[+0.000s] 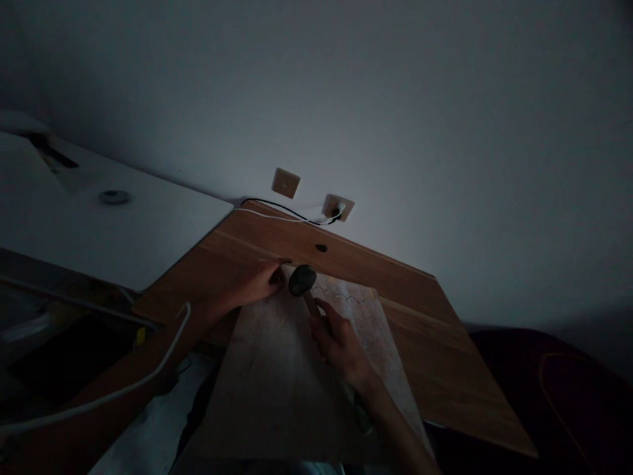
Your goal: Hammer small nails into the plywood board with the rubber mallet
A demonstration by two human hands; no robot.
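Note:
My right hand (341,346) is closed around the handle of a hammer (302,281) with a dark, rounded head. The hammer head hangs over the upper left part of a pale, worn board (277,369). At that board's far left corner is my left hand (264,280), its fingers curled in close beside the hammer head. Whatever those fingers pinch is too dark and small to make out. Along the board's far edge, right of the hammer, runs a row of thin zigzag marks or strips (346,295).
Under the board is a wooden desktop (445,356) with a cable hole (321,248). White and black cables (281,214) run to a wall socket (339,208). A white table (163,231) adjoins on the left. A white cable (163,363) crosses before my left arm. Dim light.

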